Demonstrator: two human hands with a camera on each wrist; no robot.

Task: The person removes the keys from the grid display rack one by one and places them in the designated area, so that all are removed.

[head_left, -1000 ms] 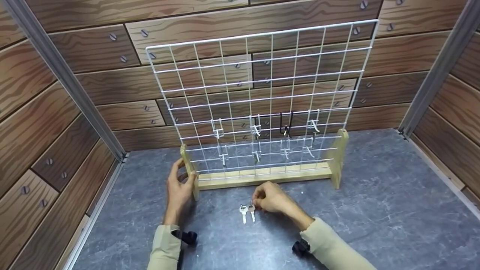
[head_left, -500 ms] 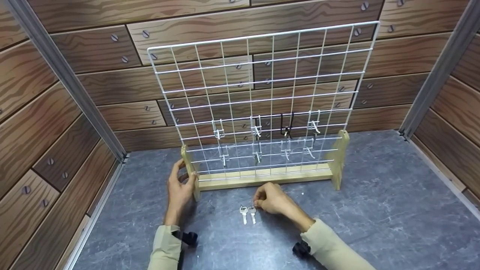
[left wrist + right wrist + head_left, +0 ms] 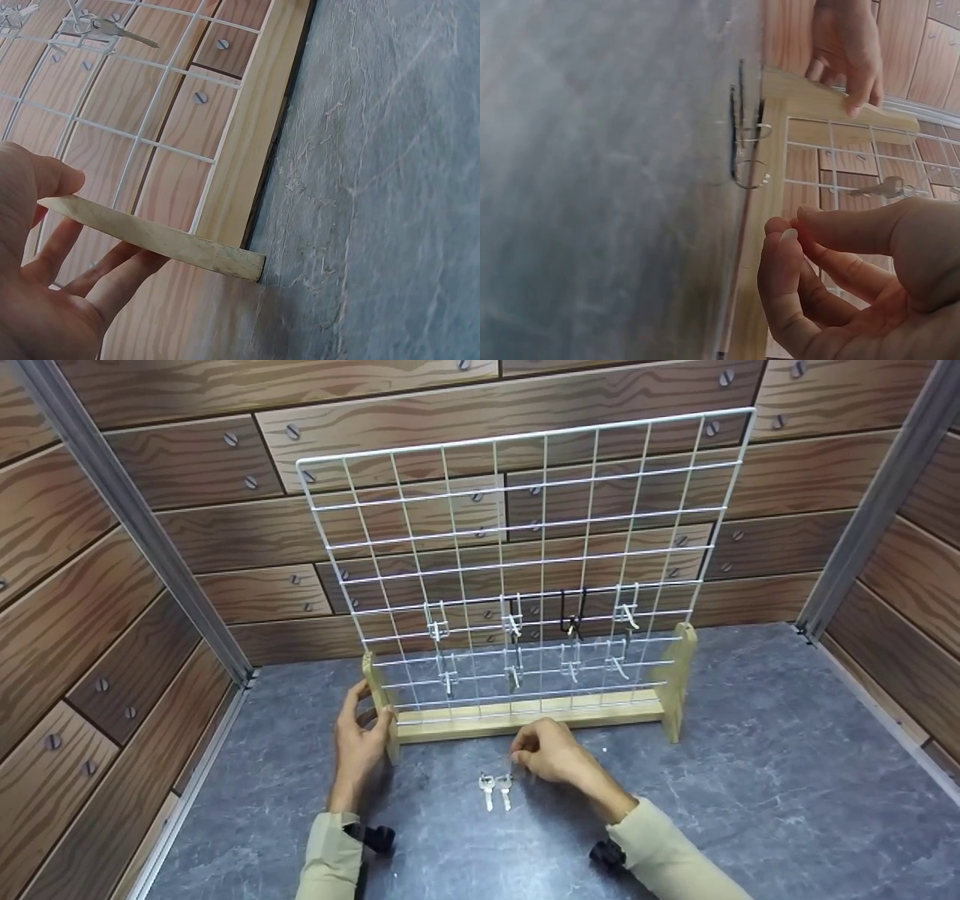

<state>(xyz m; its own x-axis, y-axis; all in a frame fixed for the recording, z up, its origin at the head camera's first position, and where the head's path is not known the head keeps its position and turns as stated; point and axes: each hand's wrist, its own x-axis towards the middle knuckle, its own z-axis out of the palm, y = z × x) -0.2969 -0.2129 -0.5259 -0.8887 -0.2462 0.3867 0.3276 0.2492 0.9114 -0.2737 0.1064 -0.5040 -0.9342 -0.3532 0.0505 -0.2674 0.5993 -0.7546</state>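
My left hand (image 3: 361,739) grips the left wooden end panel (image 3: 150,231) of a stand, thumb on one side and fingers on the other. The stand holds a white wire grid (image 3: 525,436) upright. Two silver keys with rings, a left key (image 3: 488,791) and a right key (image 3: 505,793), lie side by side on the table before it. In the right wrist view they appear edge-on, apart from my fingers. My right hand (image 3: 556,754) hovers just right of and behind the keys, fingers loosely bent, thumb and index tips close together, nothing visible between them.
Two rows of hooks hang on the grid's lower part, among them a white hook (image 3: 628,616) and a black hook (image 3: 563,611). A key (image 3: 112,28) hangs on one hook. Wood-patterned walls (image 3: 187,540) enclose the grey table (image 3: 787,780).
The right key has left my right hand's fingers and lies beside the other key. My right hand has drawn slightly back and right. My left hand keeps its grip on the panel.
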